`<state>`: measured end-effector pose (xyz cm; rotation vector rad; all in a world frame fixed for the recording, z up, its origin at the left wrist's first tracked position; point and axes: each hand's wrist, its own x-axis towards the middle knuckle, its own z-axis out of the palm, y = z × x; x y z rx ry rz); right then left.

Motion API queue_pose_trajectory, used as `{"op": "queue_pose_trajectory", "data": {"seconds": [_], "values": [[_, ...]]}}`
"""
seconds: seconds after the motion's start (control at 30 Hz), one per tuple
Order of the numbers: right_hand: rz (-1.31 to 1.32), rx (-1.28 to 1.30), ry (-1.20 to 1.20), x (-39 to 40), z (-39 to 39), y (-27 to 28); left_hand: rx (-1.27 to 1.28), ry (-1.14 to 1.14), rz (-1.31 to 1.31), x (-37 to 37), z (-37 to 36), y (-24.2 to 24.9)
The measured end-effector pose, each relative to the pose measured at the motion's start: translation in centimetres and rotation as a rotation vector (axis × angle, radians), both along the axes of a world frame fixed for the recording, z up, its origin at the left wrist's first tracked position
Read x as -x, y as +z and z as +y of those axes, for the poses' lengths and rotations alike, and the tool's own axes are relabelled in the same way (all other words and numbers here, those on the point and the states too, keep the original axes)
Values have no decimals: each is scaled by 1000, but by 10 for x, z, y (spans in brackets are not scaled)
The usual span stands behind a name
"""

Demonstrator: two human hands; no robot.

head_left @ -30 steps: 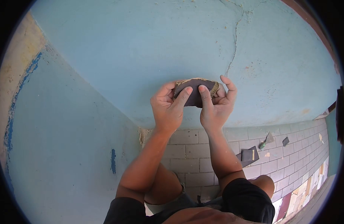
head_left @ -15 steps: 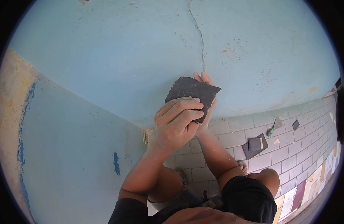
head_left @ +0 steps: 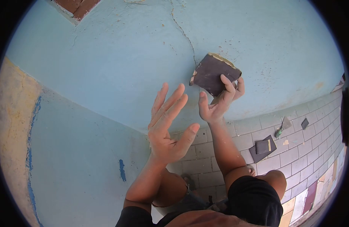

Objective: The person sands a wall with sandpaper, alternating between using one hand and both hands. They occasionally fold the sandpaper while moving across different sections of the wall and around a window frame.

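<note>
A worn, dark sheet of sandpaper (head_left: pixel 213 73) with ragged, pale edges is in my right hand (head_left: pixel 221 104), gripped between the fingers in front of the light blue wall (head_left: pixel 117 72). My left hand (head_left: pixel 167 130) is apart from it, raised to the left with fingers stretched and thumb spread, holding nothing. Pale dust coats both hands. Above the sandpaper, a thin crack (head_left: pixel 185 34) runs up the wall; the sheet hides part of the surface behind it.
On the grey tiled floor (head_left: pixel 201 165) to the right lie a dark flat sheet with a smaller dark piece (head_left: pixel 262 146) on it, a putty knife (head_left: pixel 280 129) with a green handle, and a small dark scrap (head_left: pixel 305 123). A wall corner stands at left. My knees are bent below.
My left hand has let go of the sandpaper and opened, moving away from it. My right hand has carried the sandpaper up and to the right. The view has shifted slightly.
</note>
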<state>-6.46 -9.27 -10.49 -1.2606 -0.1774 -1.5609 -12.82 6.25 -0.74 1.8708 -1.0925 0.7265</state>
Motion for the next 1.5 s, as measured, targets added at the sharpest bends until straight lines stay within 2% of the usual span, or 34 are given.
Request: {"op": "queue_pose_trajectory", "data": {"seconds": [0.03,0.1,0.17,0.23,0.4,0.47,0.5,0.57,0.6,0.67,0.7,0.77,0.8,0.9,0.97,1.07,1.2,1.27,1.37,1.43,1.5], "values": [[0,-5,-1,-3,-3,-2,-5,-1,0,-5,1,-6],[239,232,-148,-9,-2,-9,24,81,73,-18,1,-26],[177,180,-180,-16,5,-8,-12,133,65,-31,-4,-44],[147,296,-210,-14,1,-4,-45,187,57,-41,-3,-55],[95,179,-161,-25,9,-6,-248,173,-41,-58,-1,-77],[-99,-148,22,-36,19,-6,-254,168,-5,-60,-2,-80],[-103,-149,21,-35,23,0,-260,166,30,-61,-2,-81],[-31,-365,117,-25,27,13,-290,159,48,-63,0,-84],[-30,-367,117,-24,25,13,-321,152,69,-63,1,-84],[140,-256,-35,-22,20,10,-347,186,62,-59,-2,-84],[142,-258,-32,-24,18,5,-372,220,53,-58,-4,-83],[253,-73,-269,-30,13,-4,-404,241,48,-59,-3,-86],[254,-75,-268,-28,13,-1,-434,259,39,-60,-3,-88],[369,-71,-384,-25,13,8,-385,237,25,-62,0,-90],[266,-124,-252,-36,12,15,-301,265,4,-64,2,-89],[246,-50,-223,-32,-4,63,-208,319,9,-59,8,-85],[235,-65,-209,-30,-2,27,-181,385,-21,-56,18,-82],[355,-165,-180,-26,2,1,-162,384,1,-54,23,-83],[303,-134,-236,-30,-2,26,-146,393,77,-49,21,-78],[303,-107,-246,-30,-13,64,-155,398,132,-42,19,-72],[287,-77,-259,-28,-17,66,-161,386,114,-37,17,-66]]}}
